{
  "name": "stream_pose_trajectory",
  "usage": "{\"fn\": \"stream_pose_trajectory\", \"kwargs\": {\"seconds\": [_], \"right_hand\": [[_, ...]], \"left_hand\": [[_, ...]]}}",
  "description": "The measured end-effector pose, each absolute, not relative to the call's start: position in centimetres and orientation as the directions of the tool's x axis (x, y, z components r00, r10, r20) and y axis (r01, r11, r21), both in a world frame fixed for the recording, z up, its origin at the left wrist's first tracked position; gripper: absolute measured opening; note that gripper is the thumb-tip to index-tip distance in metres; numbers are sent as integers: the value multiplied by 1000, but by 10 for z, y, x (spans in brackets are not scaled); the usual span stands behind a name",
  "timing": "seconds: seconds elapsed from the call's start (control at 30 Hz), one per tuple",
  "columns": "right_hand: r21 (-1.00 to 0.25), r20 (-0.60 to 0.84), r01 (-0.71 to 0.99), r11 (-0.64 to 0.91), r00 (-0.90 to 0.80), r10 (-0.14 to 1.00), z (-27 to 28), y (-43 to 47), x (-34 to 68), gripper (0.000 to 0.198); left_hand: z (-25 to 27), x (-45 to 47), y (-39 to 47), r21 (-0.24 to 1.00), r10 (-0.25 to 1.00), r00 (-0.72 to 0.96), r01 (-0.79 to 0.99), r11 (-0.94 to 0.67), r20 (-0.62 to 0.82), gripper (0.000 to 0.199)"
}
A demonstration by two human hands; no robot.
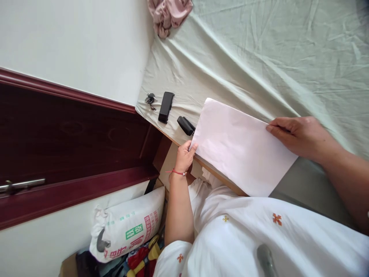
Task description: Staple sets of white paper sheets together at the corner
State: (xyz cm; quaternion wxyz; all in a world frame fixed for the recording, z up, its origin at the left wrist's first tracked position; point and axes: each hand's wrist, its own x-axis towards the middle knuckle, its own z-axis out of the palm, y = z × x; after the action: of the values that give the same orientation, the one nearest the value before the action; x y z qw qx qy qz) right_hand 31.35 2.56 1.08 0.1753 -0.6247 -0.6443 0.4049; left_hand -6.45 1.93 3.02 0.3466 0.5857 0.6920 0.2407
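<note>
A blank white sheet of paper (236,146) is stretched between my two hands over the edge of a cloth-covered surface. My left hand (185,157), with a red string bracelet at the wrist, pinches its left corner between thumb and fingers. On the opposite side, my right hand (296,134) grips the paper's edge, thumb on top. Just beyond my left hand lies a small black object (186,125), partly covered by the sheet. Farther off are a black rectangular case (166,107) and a small dark tangled item (150,100) that I cannot make out.
Pale green wrinkled cloth (276,57) covers the surface, with a pink bunched fabric (170,15) at its far corner. To the left is a dark red door (72,127) with a metal handle (23,185). A white printed sack (129,223) sits low beside my left arm.
</note>
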Motion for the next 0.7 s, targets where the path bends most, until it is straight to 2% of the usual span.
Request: {"fn": "stream_pose_trajectory", "kwargs": {"seconds": [0.17,0.43,0.7], "right_hand": [[-713,-340,685,-153,-146,929,14,27,314,35],[-699,-373,704,-129,-205,905,15,29,317,38],[-711,-366,688,-144,-187,912,17,29,317,37]], "left_hand": [[13,-65,16,836,953,-208,463,296,-223,38],[8,-59,23,859,930,-307,400,319,-203,26],[4,-58,26,888,889,-399,292,355,-224,34]]}}
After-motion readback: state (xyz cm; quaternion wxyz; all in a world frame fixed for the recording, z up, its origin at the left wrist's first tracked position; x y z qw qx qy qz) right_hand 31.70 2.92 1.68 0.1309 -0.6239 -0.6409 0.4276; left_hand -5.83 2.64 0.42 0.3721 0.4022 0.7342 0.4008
